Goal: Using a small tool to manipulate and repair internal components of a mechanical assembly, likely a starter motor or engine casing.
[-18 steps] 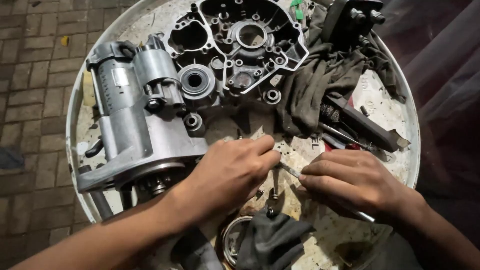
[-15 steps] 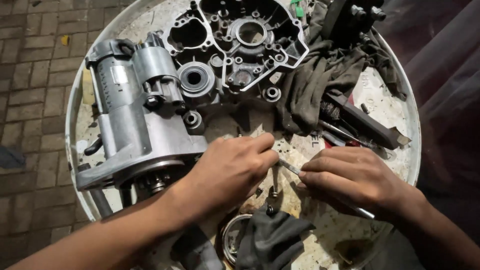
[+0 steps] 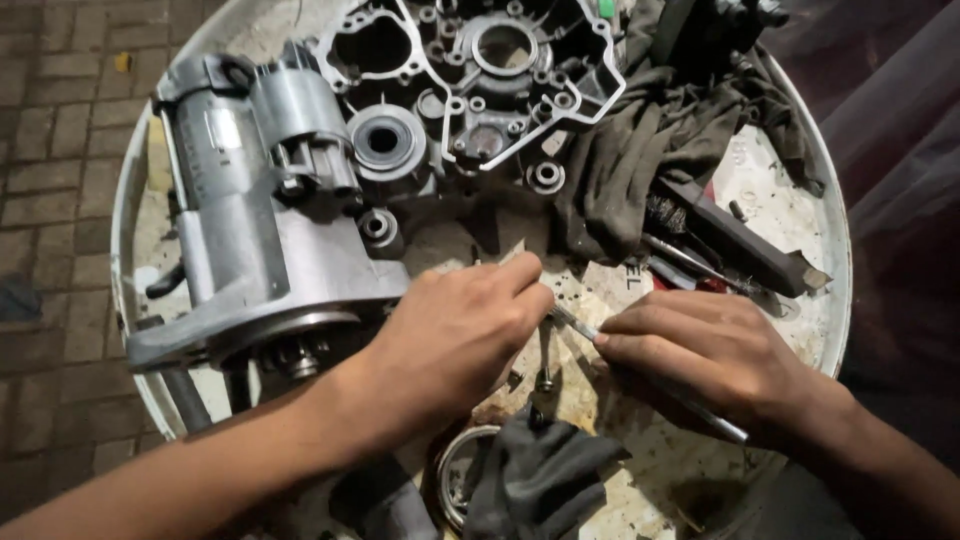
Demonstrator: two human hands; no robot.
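My left hand [image 3: 455,335] rests curled on the round white tabletop [image 3: 790,240], its fingertips pinching a small flat pale piece beside the grey starter motor [image 3: 250,230]. My right hand [image 3: 705,350] grips a thin metal rod-like tool [image 3: 575,322] whose tip points at the left fingertips. A small bolt [image 3: 545,365] hangs or stands just below where the hands meet. The dark engine crankcase half [image 3: 480,80] lies at the far side.
A dirty grey rag [image 3: 640,170] and a dark flat bar [image 3: 740,240] with a wire brush lie at the right. Another dark cloth [image 3: 535,480] and a metal ring [image 3: 450,470] sit near the front rim. Brick paving [image 3: 60,150] is on the left.
Both hands have stayed almost in place; the left hand shifted slightly and the tool tip remains by its fingertips.
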